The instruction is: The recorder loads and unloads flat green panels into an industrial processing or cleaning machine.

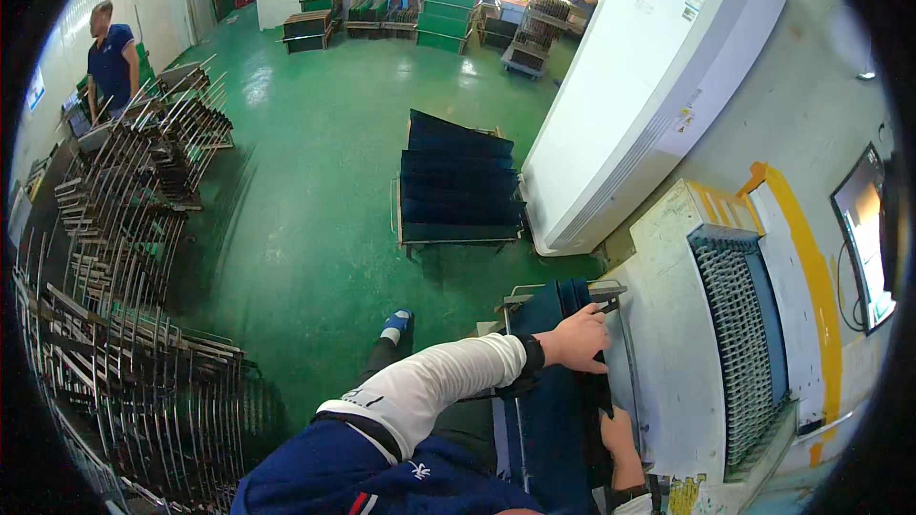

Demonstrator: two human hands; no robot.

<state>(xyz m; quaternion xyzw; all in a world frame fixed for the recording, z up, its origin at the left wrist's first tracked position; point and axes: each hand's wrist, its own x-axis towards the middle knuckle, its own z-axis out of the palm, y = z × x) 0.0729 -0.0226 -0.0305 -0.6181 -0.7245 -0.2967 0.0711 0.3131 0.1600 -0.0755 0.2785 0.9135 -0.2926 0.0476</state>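
Note:
Thin dark blue panels [551, 420] stand in a metal rack [607, 286] close in front of me, at the lower right. My left hand [577, 339], in a white sleeve with a black wristband, is closed at the far end of the panels, its bent fingers along an upper edge. Nearer to me, my right hand [622, 443] is closed at the same panels' right side. Dark material covers or hides the fingertips of both hands, so how many panels they grip cannot be made out.
A white machine with a slatted conveyor [739, 353] stands right of the rack, a screen [866, 238] beyond it. Ahead are another rack of dark panels [458, 186] and a tall white cabinet [620, 86]. Metal racks [143, 200] crowd the left, near a standing person [113, 62].

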